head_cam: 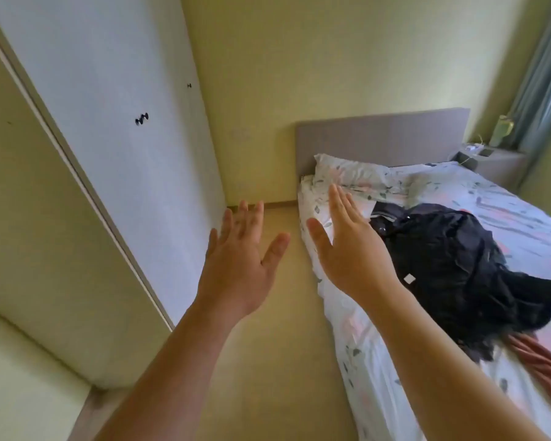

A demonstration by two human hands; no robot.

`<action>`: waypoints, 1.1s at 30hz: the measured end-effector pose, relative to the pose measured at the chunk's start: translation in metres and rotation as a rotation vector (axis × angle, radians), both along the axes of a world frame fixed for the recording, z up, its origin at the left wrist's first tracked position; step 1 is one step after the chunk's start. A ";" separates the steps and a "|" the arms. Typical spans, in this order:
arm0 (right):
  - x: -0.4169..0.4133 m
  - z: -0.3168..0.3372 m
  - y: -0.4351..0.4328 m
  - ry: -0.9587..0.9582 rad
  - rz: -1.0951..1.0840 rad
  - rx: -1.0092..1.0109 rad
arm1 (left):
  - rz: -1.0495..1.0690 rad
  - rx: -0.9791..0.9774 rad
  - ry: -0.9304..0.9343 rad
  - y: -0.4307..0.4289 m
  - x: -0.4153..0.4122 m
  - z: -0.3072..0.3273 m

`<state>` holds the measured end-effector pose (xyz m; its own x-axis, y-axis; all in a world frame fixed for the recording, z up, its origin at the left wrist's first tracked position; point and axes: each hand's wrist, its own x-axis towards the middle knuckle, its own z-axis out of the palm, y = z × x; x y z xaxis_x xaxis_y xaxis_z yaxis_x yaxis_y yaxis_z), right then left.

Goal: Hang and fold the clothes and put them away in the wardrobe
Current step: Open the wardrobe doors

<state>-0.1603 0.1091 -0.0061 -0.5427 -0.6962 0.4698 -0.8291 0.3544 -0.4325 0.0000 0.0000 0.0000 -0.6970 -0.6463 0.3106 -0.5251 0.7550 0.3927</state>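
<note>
Standing at the far left, the wardrobe [115, 128] has its white doors closed, with small dark knobs [141, 118] on the panels, so nothing can go inside until a door is opened. Beside it, over the bare strip of floor [268, 345] between wardrobe and bed, the left hand [239, 268] is raised with its fingers spread wide and its palm empty. Just to its right, the right hand [350, 246] is held up the same way, flat and open, holding nothing, its fingertips in front of the pillow [347, 173]. Both hands look like they are being shown to the camera rather than reaching, which suggests the work has not begun. Further right, on the floral bed sheet [490, 198], lies the dark heap of clothes [452, 265], crumpled and unfolded, with a small white tag showing. A reddish garment [541, 361] lies under its near edge. The heap sits close to the bed's near side, within easy reach of the wardrobe.
</note>
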 end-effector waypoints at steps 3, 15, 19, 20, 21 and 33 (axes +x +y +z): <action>-0.014 -0.021 0.001 -0.006 -0.051 0.079 | -0.050 0.050 0.002 -0.004 -0.019 -0.022; -0.144 -0.125 -0.018 -0.263 -0.203 0.293 | -0.332 0.244 -0.193 -0.058 -0.151 -0.101; -0.200 -0.145 -0.043 -0.343 -0.237 0.344 | -0.392 0.351 -0.239 -0.094 -0.206 -0.106; -0.212 -0.147 -0.051 -0.344 -0.240 0.352 | -0.404 0.376 -0.235 -0.102 -0.221 -0.107; -0.224 -0.149 -0.059 -0.341 -0.249 0.359 | -0.417 0.397 -0.230 -0.109 -0.237 -0.108; -0.337 -0.166 -0.186 -0.404 -0.411 0.441 | -0.601 0.523 -0.274 -0.251 -0.382 -0.135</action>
